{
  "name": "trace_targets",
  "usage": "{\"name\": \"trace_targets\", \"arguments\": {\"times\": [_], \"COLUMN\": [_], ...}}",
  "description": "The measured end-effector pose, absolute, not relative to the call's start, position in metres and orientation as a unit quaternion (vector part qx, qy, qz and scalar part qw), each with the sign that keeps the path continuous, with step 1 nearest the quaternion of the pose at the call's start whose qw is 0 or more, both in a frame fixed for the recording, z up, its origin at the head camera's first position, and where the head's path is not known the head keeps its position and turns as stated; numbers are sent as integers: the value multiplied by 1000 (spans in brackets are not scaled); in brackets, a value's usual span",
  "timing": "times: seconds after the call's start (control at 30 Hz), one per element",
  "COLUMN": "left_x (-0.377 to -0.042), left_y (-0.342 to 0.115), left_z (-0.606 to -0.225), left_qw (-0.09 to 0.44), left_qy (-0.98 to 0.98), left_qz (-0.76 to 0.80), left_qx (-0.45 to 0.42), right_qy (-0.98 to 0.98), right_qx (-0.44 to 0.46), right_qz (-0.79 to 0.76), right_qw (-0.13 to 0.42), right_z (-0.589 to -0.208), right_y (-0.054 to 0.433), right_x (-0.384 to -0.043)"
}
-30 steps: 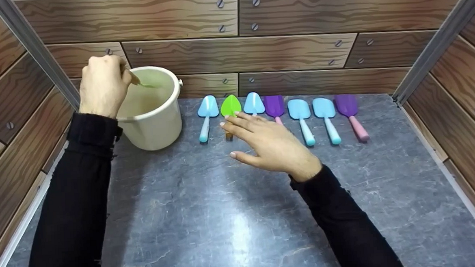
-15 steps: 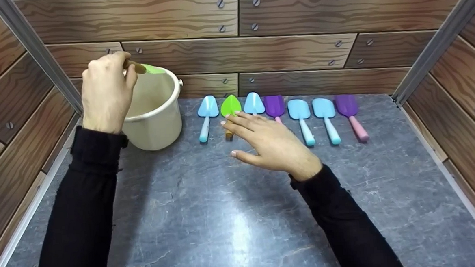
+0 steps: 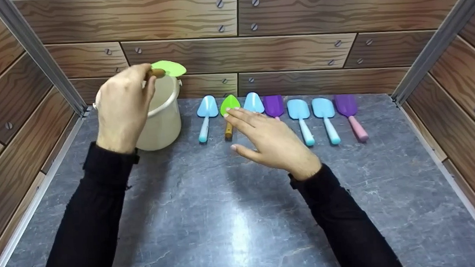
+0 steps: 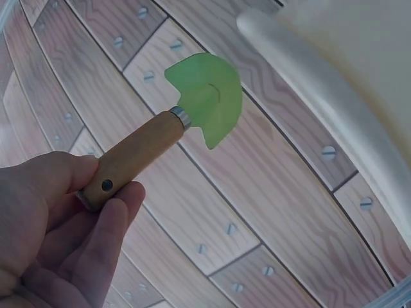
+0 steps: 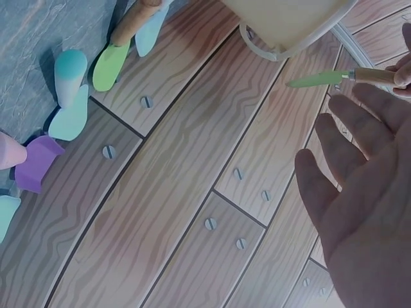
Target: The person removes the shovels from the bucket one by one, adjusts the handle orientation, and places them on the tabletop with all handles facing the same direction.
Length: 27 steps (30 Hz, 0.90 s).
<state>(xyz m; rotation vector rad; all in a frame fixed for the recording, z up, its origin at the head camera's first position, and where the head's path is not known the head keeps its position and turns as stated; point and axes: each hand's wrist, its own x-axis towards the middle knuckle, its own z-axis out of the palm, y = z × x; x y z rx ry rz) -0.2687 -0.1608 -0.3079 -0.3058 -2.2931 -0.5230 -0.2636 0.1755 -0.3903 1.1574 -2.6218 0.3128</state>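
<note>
My left hand (image 3: 124,107) pinches the end of the wooden handle of a green garden trowel (image 4: 209,96) between thumb and fingertips. In the head view the trowel's blade (image 3: 170,68) points right, above the rim of a cream bucket (image 3: 160,127). My right hand (image 3: 272,142) is held palm down with fingers outstretched, holding nothing, in front of the row of tools. It overlaps a second green trowel (image 3: 230,103), a blue trowel (image 3: 253,101) and a purple shovel (image 3: 273,104) in that view. The right wrist view shows its spread fingers (image 5: 318,179).
Left of the lying green trowel is a blue trowel (image 3: 207,107). Two blue shovels (image 3: 299,109) and a purple shovel with a pink handle (image 3: 346,104) lie farther right on the grey marbled table (image 3: 209,216). Wood-patterned walls (image 3: 233,54) enclose the back and both sides.
My left hand has lifted the green trowel up out of the bucket and moved right and toward me, the blade now above the rim. My right hand has barely moved.
</note>
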Motion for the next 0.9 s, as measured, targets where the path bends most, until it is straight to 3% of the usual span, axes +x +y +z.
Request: {"name": "trace_targets", "arguments": {"times": [0.6,0.9], "left_x": [-240,-227], "left_y": [-125,-109], "left_z": [-346,-359], "left_qw": [384,394], "left_qy": [-878,-860], "left_qz": [-169,-180], "left_qx": [-232,-270], "right_qy": [-887,-883], "right_qx": [397,398], "right_qz": [127,144], "right_qw": [197,203], "right_z": [-392,-394], "right_y": [174,172], "right_x": [-266,-267]}}
